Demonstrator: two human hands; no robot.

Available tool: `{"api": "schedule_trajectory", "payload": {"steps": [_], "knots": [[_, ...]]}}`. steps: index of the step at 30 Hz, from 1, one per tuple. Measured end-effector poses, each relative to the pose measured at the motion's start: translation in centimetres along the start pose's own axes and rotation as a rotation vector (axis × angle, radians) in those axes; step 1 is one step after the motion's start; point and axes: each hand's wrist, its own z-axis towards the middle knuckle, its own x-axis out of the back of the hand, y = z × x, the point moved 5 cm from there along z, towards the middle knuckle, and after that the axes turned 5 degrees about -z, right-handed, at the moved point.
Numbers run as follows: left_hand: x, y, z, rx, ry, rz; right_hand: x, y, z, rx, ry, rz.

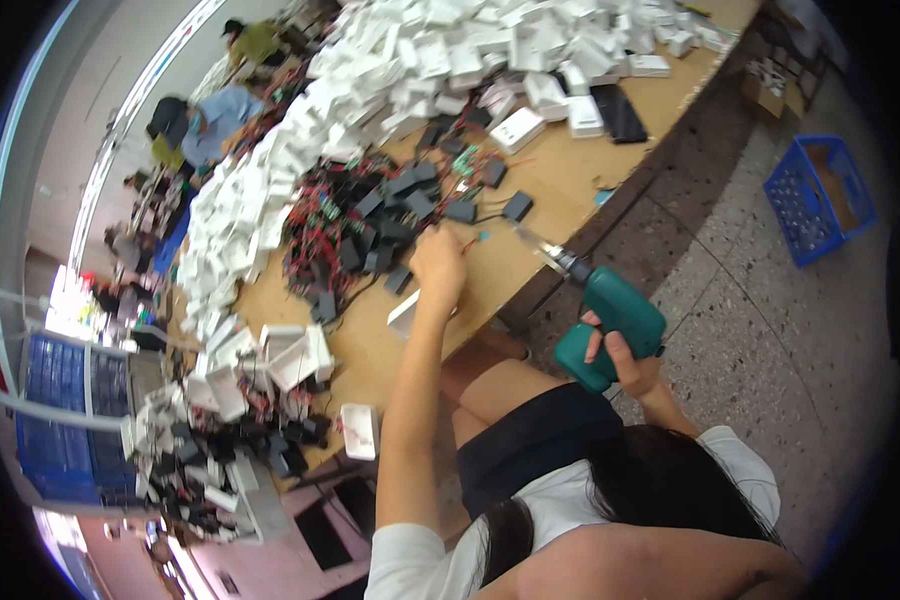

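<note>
My right hand [630,366] is wrapped round the grip of a green cordless screwdriver [622,305]. The tool's long bit points up and left, over the table's edge. On the table my left hand [440,264] is closed, its fingers curled down and mostly hidden behind the back of the hand. A white plastic casing [404,314] shows just beside its wrist, partly covered by the forearm. Close beyond that hand lies a tangle of black boxes [368,232] with red and black wires. One black box [517,206] with a lead lies apart, toward the bit.
White casings [440,60] are heaped along the far side of the table [560,190]. A black phone [619,113] lies near the edge. More casings and wired parts cover the left end. On the floor at right stands a blue crate [810,215]. Co-workers sit far left.
</note>
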Motion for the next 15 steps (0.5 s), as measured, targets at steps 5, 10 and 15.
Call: {"api": "schedule_trajectory", "payload": {"steps": [5, 10, 15], "knots": [[2.1, 5.4, -0.8, -0.009, 0.217, -0.04, 6.1, -4.7, -0.6, 0.011, -0.016, -0.01], [8.7, 4.8, -2.2, 0.177, 0.5, -1.062, 10.7, -9.3, -2.1, 0.049, 0.024, -0.079], [17.2, -5.3, -8.6, 0.196, 0.952, -1.336, 8.1, -9.3, -2.2, 0.011, -0.015, -0.047]]}}
